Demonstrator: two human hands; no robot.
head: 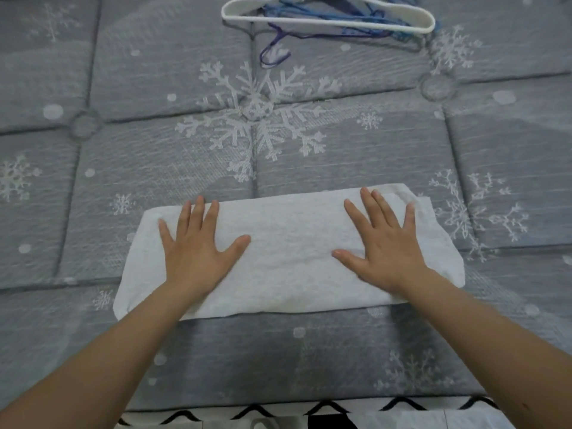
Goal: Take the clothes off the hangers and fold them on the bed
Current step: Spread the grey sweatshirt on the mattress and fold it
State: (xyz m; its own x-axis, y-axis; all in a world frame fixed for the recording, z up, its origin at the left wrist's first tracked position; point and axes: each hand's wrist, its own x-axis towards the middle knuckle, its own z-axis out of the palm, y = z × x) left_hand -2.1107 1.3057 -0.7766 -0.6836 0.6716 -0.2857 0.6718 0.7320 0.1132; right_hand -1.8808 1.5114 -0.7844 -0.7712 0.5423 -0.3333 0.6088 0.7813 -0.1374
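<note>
Bed (93, 181): grey quilted cover, printed with white snowflakes and dots, filled nearly the whole view; a large snowflake lay at its centre, far of the hands. Left hand (195, 249): lay palm down on the left part of the folded cloth, fingers straight and spread, thumb pointing right, gripping nothing; the bare forearm ran back to the near left corner. Folded white garment (288, 243): a long flat rectangle lying across the near middle of the bed, its long side running left to right, slightly tilted so the right end sat farther away; a layered edge showed at the far right corner. Both hands covered parts of it, with a bare stretch of cloth between them. Right hand (387, 246): lay palm down on the right part of the garment, fingers straight and spread, thumb pointing left, gripping nothing; the bare forearm ran back to the near right corner. White hanger (328, 23): lay flat at the far edge of the bed, right of centre, well apart from the garment, its hook cut off by the frame. Blue hangers (278, 41): thin wire ones, tangled under and beside the white hanger; number could not be told. Black-and-white patterned strip (278, 413): ran along the near edge, below the bed.
</note>
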